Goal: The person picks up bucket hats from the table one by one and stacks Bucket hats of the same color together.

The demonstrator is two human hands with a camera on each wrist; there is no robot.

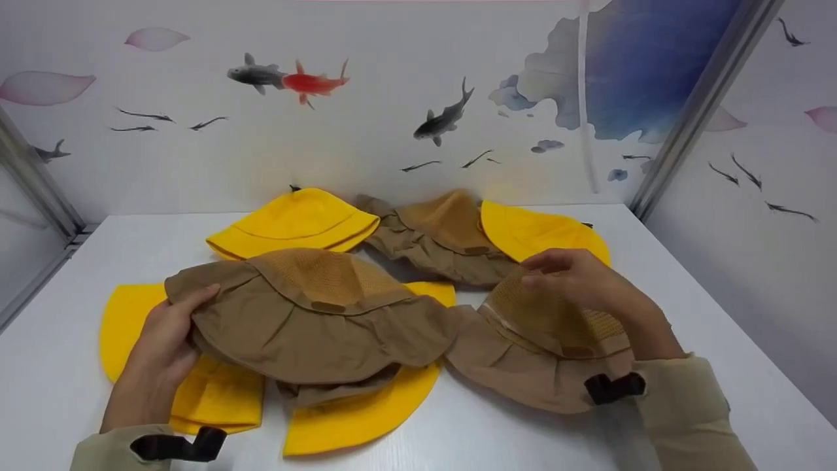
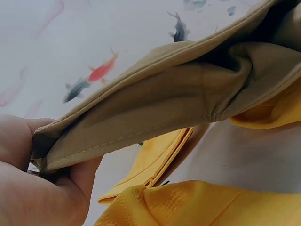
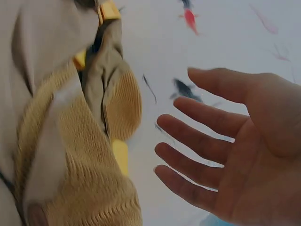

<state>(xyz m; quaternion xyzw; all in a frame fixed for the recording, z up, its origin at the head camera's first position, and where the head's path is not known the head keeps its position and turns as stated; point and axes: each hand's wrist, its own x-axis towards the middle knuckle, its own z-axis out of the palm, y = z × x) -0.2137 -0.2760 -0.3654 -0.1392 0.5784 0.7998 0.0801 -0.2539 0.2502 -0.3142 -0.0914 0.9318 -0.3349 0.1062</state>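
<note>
A brown sun hat [image 1: 314,327] with a woven tan crown and wide pleated brim is held up at its left edge by my left hand [image 1: 167,333]. In the left wrist view, thumb and fingers pinch the brim [image 2: 127,117] of that hat. My right hand [image 1: 588,281] is above a second woven-crowned brown hat [image 1: 523,376] on the right of the table. Its fingers are spread and relaxed in the right wrist view, apart from the woven crown [image 3: 94,165]. Yellow hats [image 1: 366,418] lie partly hidden beneath the held hat.
At the back of the white table [image 1: 693,314] sit a yellow bucket hat [image 1: 294,219], another brown sun hat [image 1: 438,255] and a yellow hat [image 1: 543,229]. More yellow fabric [image 1: 124,320] lies at the left. A wall [image 1: 366,144] painted with fish closes the back.
</note>
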